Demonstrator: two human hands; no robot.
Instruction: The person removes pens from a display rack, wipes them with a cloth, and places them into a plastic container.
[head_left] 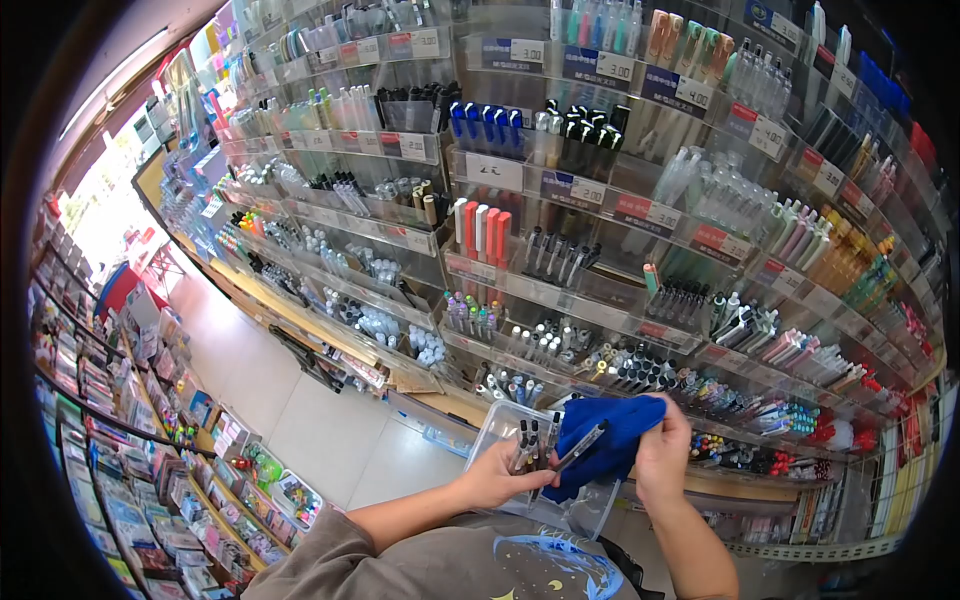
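Observation:
My left hand (505,478) is closed around several dark-capped clear pens (527,447), in front of a clear plastic bin (492,428). Between my hands hangs a blue cloth (610,432), its upper right corner pinched in my right hand (664,452). One black and clear pen (582,445) lies slantwise against the cloth, its lower end at my left thumb. The cloth covers part of the bin and whatever is behind it.
Tiered clear racks of pens (590,190) with price tags (495,172) rise in front. Lower shelves of small goods (150,470) stand on the left, beside a tiled aisle floor (330,425). A wire rack (915,480) is at the right edge.

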